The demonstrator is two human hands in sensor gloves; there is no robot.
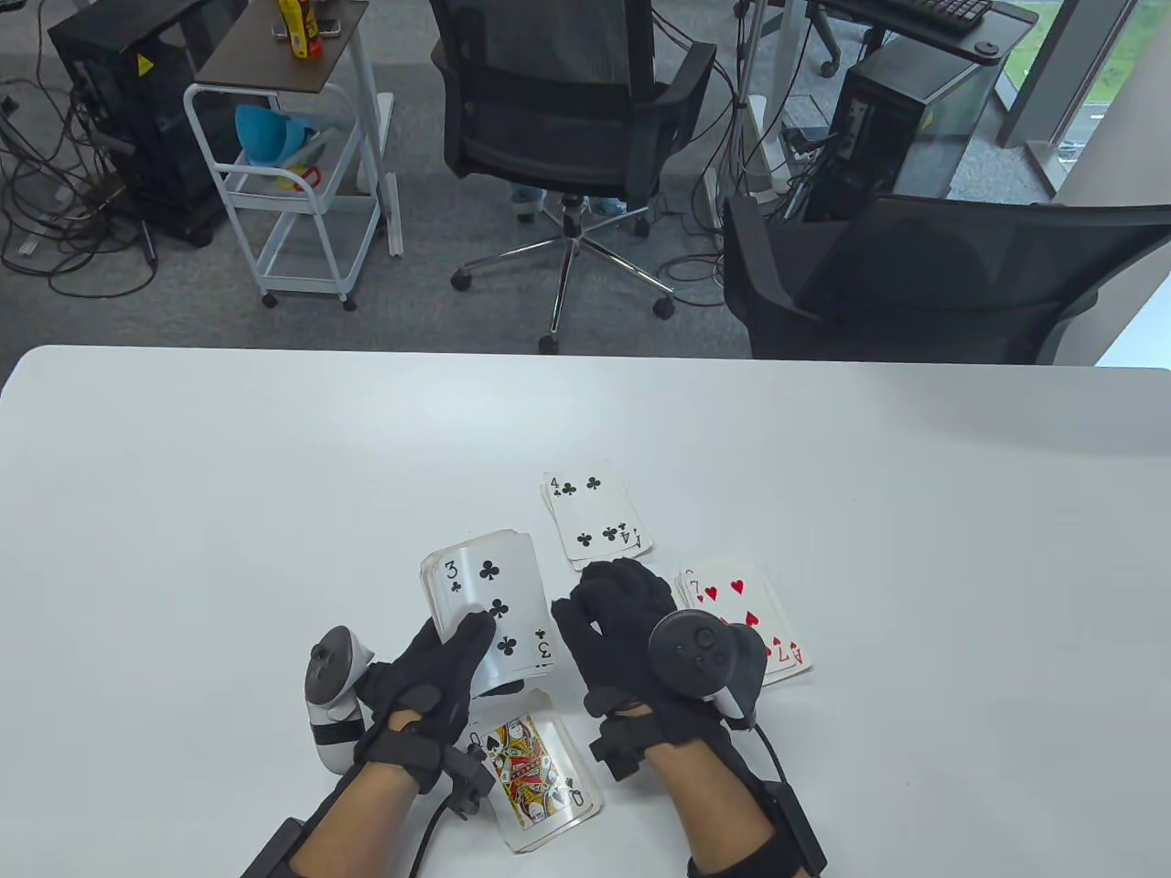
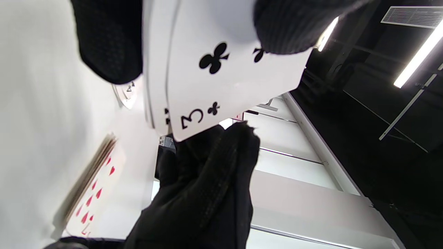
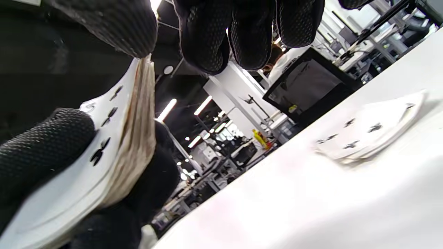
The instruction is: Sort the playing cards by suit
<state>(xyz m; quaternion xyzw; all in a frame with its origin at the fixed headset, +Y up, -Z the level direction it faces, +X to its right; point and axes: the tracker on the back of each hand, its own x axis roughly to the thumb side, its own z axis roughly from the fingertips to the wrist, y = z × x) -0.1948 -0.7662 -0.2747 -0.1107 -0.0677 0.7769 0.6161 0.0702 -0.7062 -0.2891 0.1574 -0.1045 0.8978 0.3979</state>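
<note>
- A deck (image 1: pixel 485 608) of face-up cards is held above the table (image 1: pixel 229 512) by the left hand (image 1: pixel 425 681), with the thumb pressed on the top card, a three of clubs (image 1: pixel 499 608).
- In the table view the deck's long axis is seen to run from about 10 o'clock to 4 o'clock, and the "3" at its far corner is read upright from the person's side.
- The thickness of the deck is shown only in the right wrist view, where the stacked card edges (image 3: pixel 138 138) appear as a tan band between dark gloved fingers (image 3: pixel 41 145).
- In the left wrist view the same three of clubs (image 2: pixel 221 79) is seen close and upside down, with a gloved fingertip (image 2: pixel 283 27) lying over one club.
- The right hand (image 1: pixel 631 622) is held just right of the deck, fingers curled toward its near right corner; whether that corner is pinched cannot be told from any view.
- A pile topped by a four of clubs (image 1: pixel 595 517) lies flat at 12 o'clock from the right hand, its long axis running roughly away from the person.
- A pile topped by a seven of hearts (image 1: pixel 746 608) lies at 3 o'clock from that hand, partly hidden by the tracker (image 1: pixel 700 654).
- A pile topped by a queen of spades (image 1: pixel 531 773) lies at 6 o'clock from the deck, beside the left wrist.
</note>
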